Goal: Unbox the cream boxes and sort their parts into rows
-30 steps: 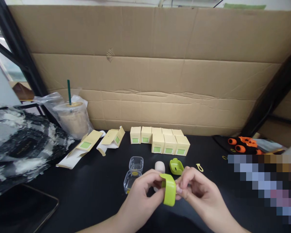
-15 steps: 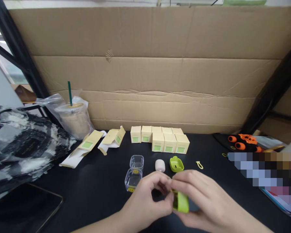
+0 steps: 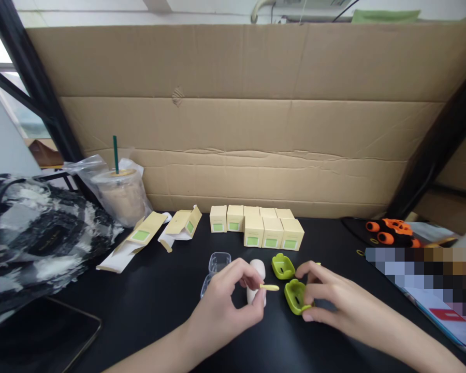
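Observation:
My left hand (image 3: 231,300) pinches a small pale-yellow strap (image 3: 271,287) between thumb and fingertips, its tip pointing right. My right hand (image 3: 332,299) has thumb and fingers on the right side of a green flower-edged silicone shell (image 3: 294,298), low over or on the black table. Just behind it lies a matching green shell (image 3: 282,266), hollow side up. A rounded pinkish-white piece (image 3: 258,268) sits behind my left fingers, and a second whitish piece (image 3: 251,296) shows partly beneath them. A clear plastic box (image 3: 219,262) stands open, its near half mostly covered by my left hand.
Several small cream boxes (image 3: 272,231) stand at the back, with two opened cartons (image 3: 142,235) to their left. A bagged iced drink (image 3: 122,194), a black-and-white bag (image 3: 42,233) and a dark tablet-like slab (image 3: 42,331) are at left. Orange-and-black toy wheels (image 3: 392,230) lie at right.
My hands have parted. The green shell both hands held is now lower at my right hand, and the yellow strap shows in my left. A second whitish piece has come into view.

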Tool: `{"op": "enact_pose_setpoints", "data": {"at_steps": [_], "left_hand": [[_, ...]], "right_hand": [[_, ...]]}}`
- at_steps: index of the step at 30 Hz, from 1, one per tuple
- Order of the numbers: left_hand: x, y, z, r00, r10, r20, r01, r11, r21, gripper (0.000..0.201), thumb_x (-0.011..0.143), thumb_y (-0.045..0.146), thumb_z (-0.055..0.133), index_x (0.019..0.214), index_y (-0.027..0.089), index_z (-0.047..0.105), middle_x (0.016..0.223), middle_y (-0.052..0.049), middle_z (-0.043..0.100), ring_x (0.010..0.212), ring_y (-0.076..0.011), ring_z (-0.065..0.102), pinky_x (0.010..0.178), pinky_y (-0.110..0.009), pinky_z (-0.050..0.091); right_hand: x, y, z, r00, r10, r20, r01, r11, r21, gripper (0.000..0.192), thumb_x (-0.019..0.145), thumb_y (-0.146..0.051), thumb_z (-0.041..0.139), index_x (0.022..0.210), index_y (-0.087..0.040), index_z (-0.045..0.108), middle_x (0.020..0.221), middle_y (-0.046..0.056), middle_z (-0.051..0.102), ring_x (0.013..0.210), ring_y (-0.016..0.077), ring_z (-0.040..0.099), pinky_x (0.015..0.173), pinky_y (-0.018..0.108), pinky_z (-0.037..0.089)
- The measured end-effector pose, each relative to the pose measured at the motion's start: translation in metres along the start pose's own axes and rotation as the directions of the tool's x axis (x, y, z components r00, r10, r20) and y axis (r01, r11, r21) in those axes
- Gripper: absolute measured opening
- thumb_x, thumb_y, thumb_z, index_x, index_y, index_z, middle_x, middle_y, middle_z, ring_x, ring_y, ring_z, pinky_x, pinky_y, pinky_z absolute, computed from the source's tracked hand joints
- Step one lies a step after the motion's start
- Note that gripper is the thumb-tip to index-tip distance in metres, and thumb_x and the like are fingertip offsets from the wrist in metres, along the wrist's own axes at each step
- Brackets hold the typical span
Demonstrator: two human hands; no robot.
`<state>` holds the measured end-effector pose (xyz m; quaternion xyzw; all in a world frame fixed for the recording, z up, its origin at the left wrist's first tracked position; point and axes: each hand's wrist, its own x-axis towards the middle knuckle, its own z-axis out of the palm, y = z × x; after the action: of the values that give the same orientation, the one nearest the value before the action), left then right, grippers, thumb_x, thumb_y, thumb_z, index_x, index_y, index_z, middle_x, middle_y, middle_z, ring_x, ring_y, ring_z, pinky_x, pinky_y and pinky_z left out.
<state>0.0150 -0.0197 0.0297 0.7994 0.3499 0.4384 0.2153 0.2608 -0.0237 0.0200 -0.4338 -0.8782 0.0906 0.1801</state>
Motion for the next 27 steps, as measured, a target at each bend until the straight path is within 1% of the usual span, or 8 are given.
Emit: {"op": "enact_pose_setpoints", "data": {"at_steps": [5,9,12,15,17,22,24,27], "left_hand": [[0.001,0.0,0.001,0.999,-0.048,0.027,0.048,0.998,-0.027,0.007,0.074,0.011,0.055,0.073,0.018,0.054,0.069,0.002,0.057,0.065,-0.0102,0.056,0.063,-0.021,0.046],[-0.001,-0.001,0.003,0.996,-0.064,0.061,0.066,0.997,-0.032,0.006,0.074,0.011,0.055,0.073,0.017,0.054,0.07,0.001,0.058,0.065,-0.01,0.056,0.062,-0.021,0.045],[-0.002,0.0,0.004,0.996,-0.053,0.071,0.055,0.998,-0.025,0.006,0.074,0.011,0.055,0.073,0.018,0.055,0.07,0.002,0.058,0.064,-0.0099,0.056,0.062,-0.021,0.045],[-0.001,0.0,0.004,0.997,-0.046,0.063,0.047,0.999,-0.012,0.008,0.073,0.01,0.055,0.073,0.018,0.055,0.069,0.002,0.058,0.063,-0.01,0.056,0.061,-0.02,0.045],[-0.001,0.0,0.004,0.997,-0.043,0.061,0.043,0.999,-0.007,0.008,0.074,0.01,0.055,0.073,0.018,0.055,0.069,0.002,0.059,0.063,-0.01,0.056,0.06,-0.02,0.045],[-0.001,0.0,0.003,0.996,-0.052,0.067,0.053,0.998,-0.014,0.007,0.074,0.012,0.054,0.071,0.018,0.055,0.068,0.002,0.059,0.06,-0.0095,0.056,0.059,-0.02,0.045],[-0.001,0.001,0.004,0.994,-0.077,0.076,0.08,0.996,-0.042,0.006,0.074,0.012,0.054,0.071,0.018,0.054,0.067,0.002,0.059,0.06,-0.0094,0.055,0.058,-0.019,0.045],[0.0,0.003,0.005,0.98,-0.146,0.138,0.161,0.981,-0.104,0.004,0.075,0.015,0.054,0.073,0.017,0.054,0.066,0.002,0.058,0.059,-0.0099,0.055,0.058,-0.02,0.045]], "right_hand": [[0.002,-0.004,0.004,1.0,-0.011,-0.009,0.011,0.999,-0.051,0.01,0.084,-0.025,0.061,0.074,-0.024,0.062,0.098,0.003,0.059,0.081,0.0181,0.063,0.069,0.032,0.053],[-0.003,0.006,-0.006,1.0,0.016,0.013,-0.015,0.997,-0.079,0.01,0.082,-0.023,0.061,0.072,-0.023,0.06,0.097,0.003,0.06,0.081,0.0187,0.064,0.072,0.033,0.053],[-0.002,0.021,-0.019,0.997,0.054,-0.059,-0.063,0.985,-0.161,0.013,0.082,-0.025,0.058,0.07,-0.023,0.062,0.096,0.005,0.062,0.08,0.021,0.065,0.071,0.037,0.053],[0.006,0.032,-0.024,0.992,0.057,-0.109,-0.084,0.962,-0.259,0.017,0.086,-0.03,0.055,0.076,-0.024,0.067,0.103,0.007,0.064,0.088,0.0256,0.064,0.077,0.045,0.05],[0.012,0.035,-0.021,0.993,0.052,-0.105,-0.08,0.955,-0.285,0.017,0.087,-0.031,0.056,0.078,-0.024,0.068,0.104,0.006,0.065,0.091,0.0263,0.064,0.078,0.047,0.049],[0.019,0.037,-0.009,0.995,0.043,-0.09,-0.067,0.96,-0.273,0.014,0.084,-0.03,0.06,0.073,-0.023,0.066,0.103,0.005,0.066,0.088,0.0245,0.065,0.076,0.044,0.05],[0.017,0.032,-0.011,0.992,0.05,-0.115,-0.079,0.961,-0.265,0.012,0.083,-0.034,0.063,0.083,-0.022,0.065,0.111,0.009,0.063,0.09,0.026,0.065,0.076,0.045,0.051],[0.011,0.012,-0.015,0.987,-0.007,-0.163,-0.027,0.978,-0.206,0.024,0.087,-0.035,0.058,0.107,-0.022,0.058,0.119,0.012,0.057,0.102,0.0255,0.061,0.083,0.043,0.051]]}}
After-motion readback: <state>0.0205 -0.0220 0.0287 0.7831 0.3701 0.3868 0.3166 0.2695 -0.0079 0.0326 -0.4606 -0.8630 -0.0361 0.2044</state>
